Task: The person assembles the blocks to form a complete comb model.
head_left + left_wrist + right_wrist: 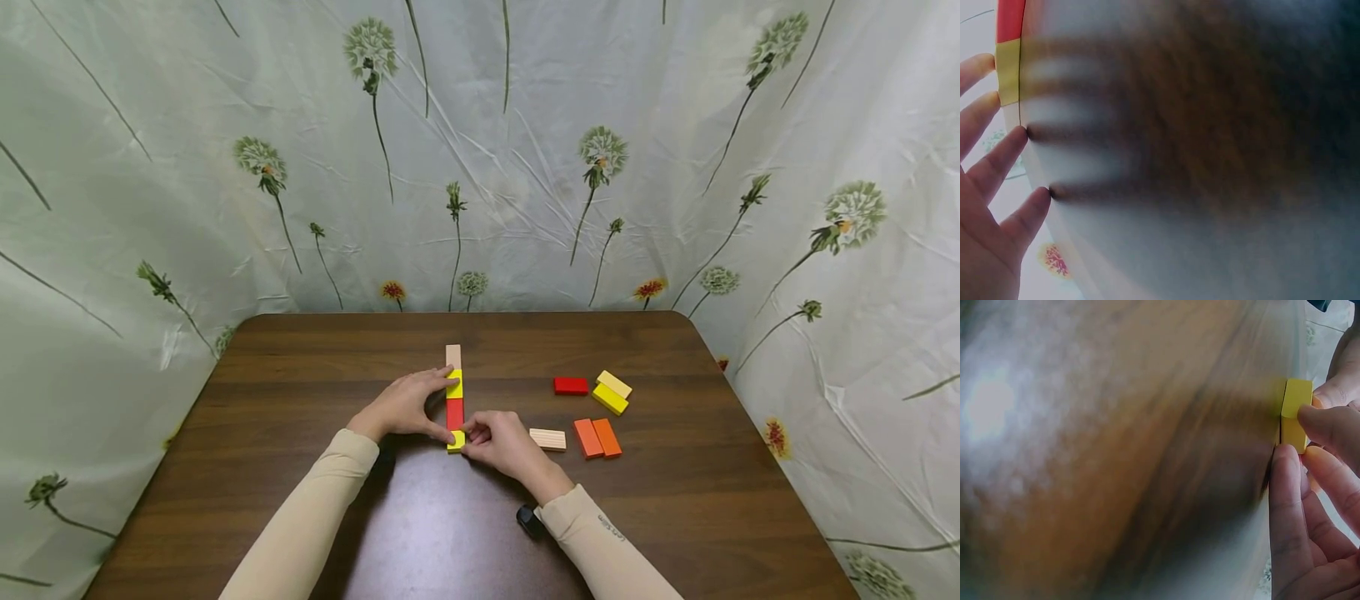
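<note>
A straight row of wooden blocks runs away from the person: a natural block (453,356) at the far end, then a yellow block (456,387), a red block (455,414) and a nearer yellow block (456,444). My left hand (405,406) spans the row's left side, its fingertips at the far yellow block and its thumb at the near one. In the left wrist view its fingers (999,164) are spread and fairly straight. My right hand (508,446) pinches the near yellow block; the right wrist view shows the thumb against this block (1297,394).
To the right on the brown table (300,350) lie a natural block (548,439), two orange blocks (597,438) side by side, a red block (571,386), a yellow block (610,399) and a pale block (615,383). A flowered curtain (525,167) hangs behind.
</note>
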Tool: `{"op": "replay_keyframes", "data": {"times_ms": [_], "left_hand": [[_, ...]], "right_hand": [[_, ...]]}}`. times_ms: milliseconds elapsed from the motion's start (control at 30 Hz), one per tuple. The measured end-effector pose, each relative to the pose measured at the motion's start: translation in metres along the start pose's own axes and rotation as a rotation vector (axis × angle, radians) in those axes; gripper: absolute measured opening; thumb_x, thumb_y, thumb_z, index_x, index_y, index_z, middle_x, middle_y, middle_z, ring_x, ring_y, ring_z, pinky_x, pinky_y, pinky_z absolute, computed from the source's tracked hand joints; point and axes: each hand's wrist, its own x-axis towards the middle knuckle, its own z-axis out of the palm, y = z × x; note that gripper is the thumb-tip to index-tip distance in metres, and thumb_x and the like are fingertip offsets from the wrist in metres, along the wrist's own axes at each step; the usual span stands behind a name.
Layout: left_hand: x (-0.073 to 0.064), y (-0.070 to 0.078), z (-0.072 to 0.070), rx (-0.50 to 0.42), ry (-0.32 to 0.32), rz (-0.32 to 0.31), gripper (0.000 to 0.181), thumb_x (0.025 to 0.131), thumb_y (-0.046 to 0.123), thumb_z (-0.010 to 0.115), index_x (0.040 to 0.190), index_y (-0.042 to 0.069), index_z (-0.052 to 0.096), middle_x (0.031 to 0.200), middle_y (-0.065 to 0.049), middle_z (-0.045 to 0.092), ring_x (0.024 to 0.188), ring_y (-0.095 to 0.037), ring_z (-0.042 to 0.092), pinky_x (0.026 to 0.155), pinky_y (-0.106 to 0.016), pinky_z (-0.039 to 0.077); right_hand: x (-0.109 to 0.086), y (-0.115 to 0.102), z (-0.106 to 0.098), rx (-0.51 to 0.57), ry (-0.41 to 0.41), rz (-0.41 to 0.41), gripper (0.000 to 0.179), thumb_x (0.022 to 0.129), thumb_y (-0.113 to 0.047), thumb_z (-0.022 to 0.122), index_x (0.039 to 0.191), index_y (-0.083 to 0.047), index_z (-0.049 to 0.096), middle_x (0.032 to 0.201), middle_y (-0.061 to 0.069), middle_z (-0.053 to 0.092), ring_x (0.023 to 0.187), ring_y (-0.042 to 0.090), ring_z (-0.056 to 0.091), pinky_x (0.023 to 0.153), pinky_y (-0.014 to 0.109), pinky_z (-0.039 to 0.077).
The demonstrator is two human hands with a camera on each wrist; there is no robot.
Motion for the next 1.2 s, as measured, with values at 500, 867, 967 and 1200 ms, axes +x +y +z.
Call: {"op": "replay_keyframes", "data": {"times_ms": [500, 867, 967, 1200], "left_hand": [[-0.0019, 0.004, -0.001, 0.028, 0.003, 0.013, 0.103, 0.074, 0.064, 0.093, 0.155, 0.011, 0.059, 0.173, -0.012, 0.04, 0.157, -0.036, 0.045, 0.124, -0.06, 0.04], [-0.0035, 0.0074, -0.0032, 0.019, 0.003, 0.006, 0.102, 0.074, 0.064, 0.093, 0.154, 0.01, 0.059, 0.174, -0.011, 0.039, 0.157, -0.036, 0.044, 0.125, -0.06, 0.04], [-0.0039, 0.0078, -0.0032, 0.027, 0.003, 0.005, 0.102, 0.074, 0.064, 0.092, 0.154, 0.01, 0.059, 0.173, -0.011, 0.04, 0.157, -0.037, 0.045, 0.124, -0.061, 0.04], [-0.0011, 0.0096, -0.0031, 0.056, -0.004, -0.006, 0.103, 0.073, 0.065, 0.093, 0.154, 0.01, 0.059, 0.172, -0.013, 0.042, 0.155, -0.038, 0.046, 0.124, -0.061, 0.04]], "right_hand": [[-0.0018, -0.0023, 0.0011, -0.011, 0.01, 0.008, 0.018, 0.087, -0.002, 0.087, 0.103, -0.004, 0.079, 0.09, 0.005, 0.076, 0.077, 0.006, 0.067, 0.071, 0.017, 0.058], [-0.0016, -0.0031, 0.0008, -0.007, 0.006, 0.011, 0.018, 0.087, -0.003, 0.087, 0.102, -0.005, 0.078, 0.088, 0.005, 0.075, 0.076, 0.006, 0.065, 0.071, 0.017, 0.057], [-0.0015, -0.0031, 0.0005, -0.01, 0.007, 0.003, 0.018, 0.087, -0.003, 0.087, 0.103, -0.005, 0.078, 0.089, 0.005, 0.075, 0.076, 0.006, 0.065, 0.071, 0.017, 0.056], [-0.0036, -0.0049, -0.0074, -0.036, -0.037, -0.02, 0.021, 0.09, -0.009, 0.087, 0.108, -0.005, 0.078, 0.092, 0.004, 0.075, 0.081, 0.008, 0.066, 0.075, 0.019, 0.058]]}}
